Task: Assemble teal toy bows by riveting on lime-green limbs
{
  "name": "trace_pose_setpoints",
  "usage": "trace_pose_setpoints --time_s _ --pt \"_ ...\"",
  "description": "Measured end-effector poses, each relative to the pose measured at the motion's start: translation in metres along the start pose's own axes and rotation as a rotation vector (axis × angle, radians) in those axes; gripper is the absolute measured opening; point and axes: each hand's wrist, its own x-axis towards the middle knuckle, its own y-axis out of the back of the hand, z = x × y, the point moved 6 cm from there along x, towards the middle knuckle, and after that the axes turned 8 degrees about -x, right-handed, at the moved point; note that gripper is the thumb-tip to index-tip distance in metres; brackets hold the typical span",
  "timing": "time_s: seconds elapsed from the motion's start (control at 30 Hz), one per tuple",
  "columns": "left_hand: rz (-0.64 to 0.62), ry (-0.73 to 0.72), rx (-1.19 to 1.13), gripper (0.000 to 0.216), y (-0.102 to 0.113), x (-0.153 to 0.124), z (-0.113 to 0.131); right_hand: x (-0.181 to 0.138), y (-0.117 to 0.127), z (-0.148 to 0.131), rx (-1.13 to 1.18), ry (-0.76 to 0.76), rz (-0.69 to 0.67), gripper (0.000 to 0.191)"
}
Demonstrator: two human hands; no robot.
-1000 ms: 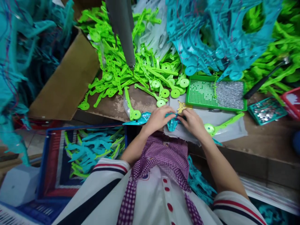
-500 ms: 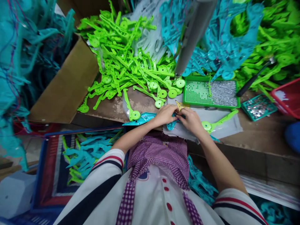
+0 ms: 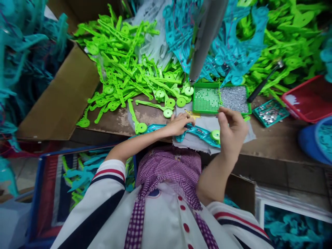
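**Fig. — Pairing a teal and a green plastic part at the edge of the surface**

The left hand (image 3: 178, 124) presses down on a teal plastic part (image 3: 198, 133) lying on a pale sheet (image 3: 228, 129) near the front edge of the wooden surface (image 3: 280, 141); its fingers are curled close over the part's left end. The right hand (image 3: 232, 133) is raised just above the sheet, thumb and forefinger pinched narrowly together; whether a small fastener sits between them cannot be told. A green disc-ended part (image 3: 215, 135) lies against the teal part's right end, beside the right palm. Directly behind stands a green tray of small metal pieces (image 3: 221, 99), and a grey rod (image 3: 204, 38) hangs over it. A heap of green parts (image 3: 124, 69) fills the left of the surface; a small teal tray of metal discs (image 3: 269, 113) and a red bin (image 3: 308, 100) sit to the right.

Judged from the pose, the step goes best if the left hand keeps the teal part flat and steady while the right hand lines its pinch up squarely over the green disc.

Compared with half a second earlier, the right hand has lifted off the part and turned toward the green tray, whereas both hands then met over the teal part; the view has also swung slightly rightward.
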Motion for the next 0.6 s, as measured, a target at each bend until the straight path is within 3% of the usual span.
trace_pose_setpoints --time_s 0.1,0.17,0.33,0.47,0.6 --pt "0.012 -0.013 0.054 0.034 0.0 -0.002 0.004 0.014 -0.007 -0.011 0.109 0.027 0.037 0.022" --pt "0.006 -0.027 0.082 0.031 0.0 0.0 0.005 0.011 -0.009 -0.007 0.074 0.047 -0.013 0.022" --pt "-0.015 -0.118 0.155 0.033 -0.006 0.002 0.007 -0.045 -0.024 0.035 -0.375 0.08 -0.272 0.032" --pt "0.098 -0.283 0.38 0.032 -0.014 -0.017 0.017 -0.082 -0.032 0.05 -0.538 0.086 -0.267 0.029" --pt "0.147 -0.4 0.584 0.032 -0.022 -0.032 0.022 -0.085 -0.036 0.05 -0.501 0.085 -0.239 0.026"
